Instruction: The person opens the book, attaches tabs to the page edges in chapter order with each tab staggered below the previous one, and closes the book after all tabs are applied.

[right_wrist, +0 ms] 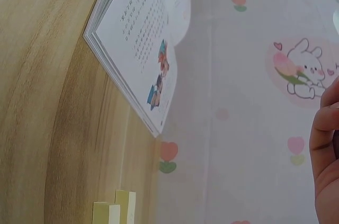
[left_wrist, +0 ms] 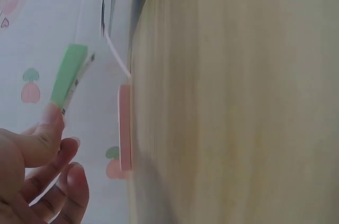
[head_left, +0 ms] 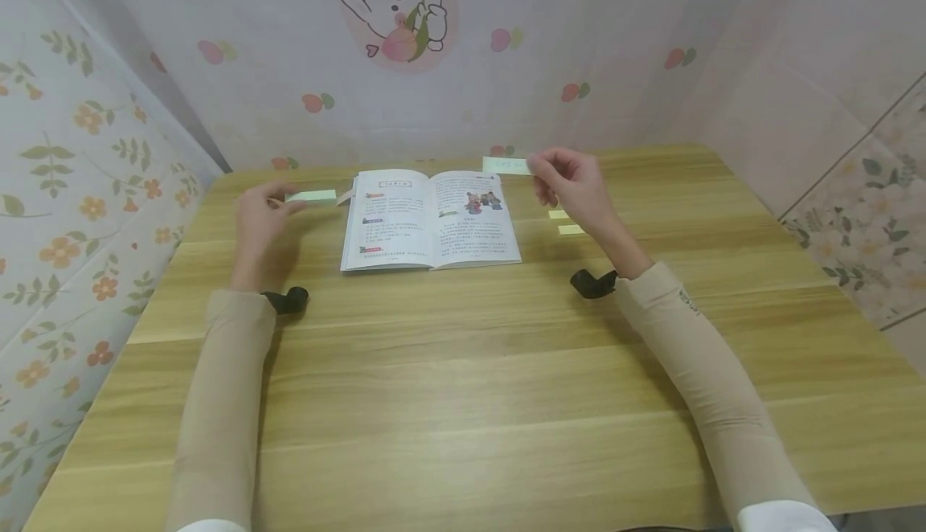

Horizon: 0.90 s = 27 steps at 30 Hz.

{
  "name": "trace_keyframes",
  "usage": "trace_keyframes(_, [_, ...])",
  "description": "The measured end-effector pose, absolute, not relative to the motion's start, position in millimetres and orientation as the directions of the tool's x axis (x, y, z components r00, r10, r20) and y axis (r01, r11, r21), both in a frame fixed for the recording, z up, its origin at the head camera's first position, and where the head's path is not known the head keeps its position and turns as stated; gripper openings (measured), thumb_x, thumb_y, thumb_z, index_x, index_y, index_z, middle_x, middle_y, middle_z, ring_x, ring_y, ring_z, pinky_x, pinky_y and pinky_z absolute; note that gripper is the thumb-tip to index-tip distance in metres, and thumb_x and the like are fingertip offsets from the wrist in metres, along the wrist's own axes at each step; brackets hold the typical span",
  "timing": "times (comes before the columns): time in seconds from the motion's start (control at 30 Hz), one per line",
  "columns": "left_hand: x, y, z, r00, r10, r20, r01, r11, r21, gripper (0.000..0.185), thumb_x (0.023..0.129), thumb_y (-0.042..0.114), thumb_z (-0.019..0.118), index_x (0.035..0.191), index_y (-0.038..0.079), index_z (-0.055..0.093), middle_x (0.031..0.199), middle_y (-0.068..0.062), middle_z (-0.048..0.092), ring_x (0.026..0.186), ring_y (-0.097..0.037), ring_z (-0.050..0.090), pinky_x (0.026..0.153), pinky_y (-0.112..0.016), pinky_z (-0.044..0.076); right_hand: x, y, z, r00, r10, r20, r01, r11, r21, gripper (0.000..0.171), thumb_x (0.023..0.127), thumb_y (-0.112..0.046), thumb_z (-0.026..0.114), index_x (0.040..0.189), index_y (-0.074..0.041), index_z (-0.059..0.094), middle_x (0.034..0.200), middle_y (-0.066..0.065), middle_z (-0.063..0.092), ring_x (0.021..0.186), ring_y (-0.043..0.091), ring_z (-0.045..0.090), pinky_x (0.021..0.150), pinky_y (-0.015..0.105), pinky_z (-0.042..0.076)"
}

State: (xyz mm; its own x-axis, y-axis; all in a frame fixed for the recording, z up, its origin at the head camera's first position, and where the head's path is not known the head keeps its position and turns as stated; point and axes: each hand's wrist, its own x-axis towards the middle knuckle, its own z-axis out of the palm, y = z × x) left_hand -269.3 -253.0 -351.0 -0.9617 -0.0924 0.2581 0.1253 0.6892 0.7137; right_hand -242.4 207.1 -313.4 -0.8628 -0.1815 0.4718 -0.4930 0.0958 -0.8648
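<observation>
An open children's book [head_left: 431, 218] lies on the wooden table [head_left: 463, 387], also seen edge-on as the book [right_wrist: 143, 49] in the right wrist view. My left hand [head_left: 262, 223] is raised left of the book and pinches a pad of green sticky notes [head_left: 311, 195]; the left wrist view shows that green pad [left_wrist: 68, 75] at my fingertips. To the right of the book, my right hand [head_left: 571, 186] is held above the table and pinches a pale green paper strip [head_left: 505, 165].
Two yellow sticky strips [head_left: 566, 222] lie on the table under my right hand, seen as yellow strips [right_wrist: 115, 208] in the right wrist view. A pink pad [left_wrist: 124, 127] lies flat near the book's left edge. Patterned walls [head_left: 87, 154] close in the back and both sides.
</observation>
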Motion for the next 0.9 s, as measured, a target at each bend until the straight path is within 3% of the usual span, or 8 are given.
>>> trace_keyframes(0.17, [-268, -261, -353, -0.978, -0.104, 0.181, 0.066, 0.67, 0.739, 0.04, 0.099, 0.027, 0.067, 0.128, 0.001, 0.067, 0.128, -0.022, 0.058, 0.1, -0.025, 0.053, 0.081, -0.035, 0.045, -242, 207, -314, -0.867, -0.182, 0.464, -0.485, 0.092, -0.87, 0.02, 0.099, -0.016, 0.066, 0.084, -0.003, 0.068, 0.065, 0.01, 0.056, 0.054, 0.026, 0.044, 0.046, 0.028, 0.04])
trace_keyframes(0.37, [-260, -265, -355, -0.985, -0.129, 0.112, 0.014, 0.593, 0.805, 0.033, 0.094, 0.017, 0.069, 0.122, 0.001, 0.069, 0.11, -0.018, 0.059, 0.091, -0.025, 0.055, 0.072, -0.034, 0.048, -242, 207, -314, -0.868, -0.182, 0.462, -0.483, 0.094, -0.87, 0.021, 0.099, -0.017, 0.066, 0.084, -0.004, 0.068, 0.065, 0.01, 0.057, 0.055, 0.03, 0.044, 0.046, 0.03, 0.04])
trace_keyframes(0.47, [-256, -265, -356, -0.988, -0.144, 0.062, -0.027, 0.543, 0.839, 0.033, 0.09, 0.015, 0.071, 0.121, 0.003, 0.07, 0.11, -0.016, 0.059, 0.09, -0.026, 0.053, 0.069, -0.036, 0.049, -242, 207, -314, -0.868, -0.181, 0.462, -0.483, 0.095, -0.87, 0.021, 0.099, -0.017, 0.066, 0.084, -0.004, 0.068, 0.065, 0.01, 0.057, 0.055, 0.03, 0.044, 0.046, 0.031, 0.041])
trace_keyframes(0.77, [-255, -266, -356, -0.99, -0.133, 0.046, -0.042, 0.591, 0.805, 0.036, 0.089, 0.02, 0.077, 0.119, 0.001, 0.071, 0.116, -0.017, 0.059, 0.095, -0.027, 0.05, 0.072, -0.037, 0.046, -242, 207, -313, -0.868, -0.183, 0.462, -0.484, 0.102, -0.869, 0.02, 0.099, -0.017, 0.066, 0.084, -0.004, 0.068, 0.065, 0.01, 0.057, 0.054, 0.027, 0.045, 0.046, 0.029, 0.041])
trace_keyframes(0.9, [-255, -269, -357, -0.994, -0.101, 0.034, -0.038, 0.636, 0.771, 0.038, 0.092, 0.021, 0.076, 0.121, -0.003, 0.069, 0.12, -0.02, 0.058, 0.104, -0.03, 0.047, 0.084, -0.043, 0.044, -242, 206, -312, -0.868, -0.184, 0.461, -0.483, 0.102, -0.869, 0.02, 0.1, -0.016, 0.066, 0.085, -0.003, 0.069, 0.065, 0.01, 0.057, 0.054, 0.028, 0.045, 0.046, 0.028, 0.041])
